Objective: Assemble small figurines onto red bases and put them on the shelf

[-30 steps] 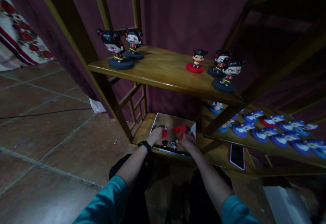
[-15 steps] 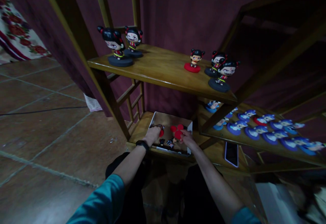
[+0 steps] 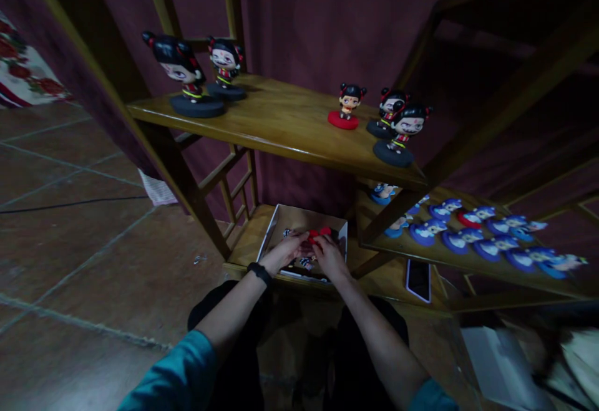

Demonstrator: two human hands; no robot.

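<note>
The open box [image 3: 309,214] sits at the lower centre of the frame, on the lower shelf board [image 3: 245,236]. Both hands are inside it. The left hand [image 3: 291,249] enters from the lower left, with a dark wristband [image 3: 260,272] at the wrist. The right hand [image 3: 330,257] enters from the lower right. The fingers of both hands are bent and converge at the red pieces [image 3: 324,231], near the middle of the box. The fingertips are partly hidden; whether either hand grasps a piece cannot be told. A black-and-white piece [image 3: 306,263] lies between the hands, toward the front of the box; a patterned piece [image 3: 287,232] lies beyond the left hand.

The upper shelf board [image 3: 281,119] crosses the upper centre. Two black-haired figures [image 3: 176,69] on dark bases stand at its left end. A small figure on a red base [image 3: 349,105] stands right of centre, beside two figures on dark bases [image 3: 406,129] at the right end. Blue figures [image 3: 458,239] occupy the side shelf at the right of the frame. A phone [image 3: 418,280] lies below them.
</note>
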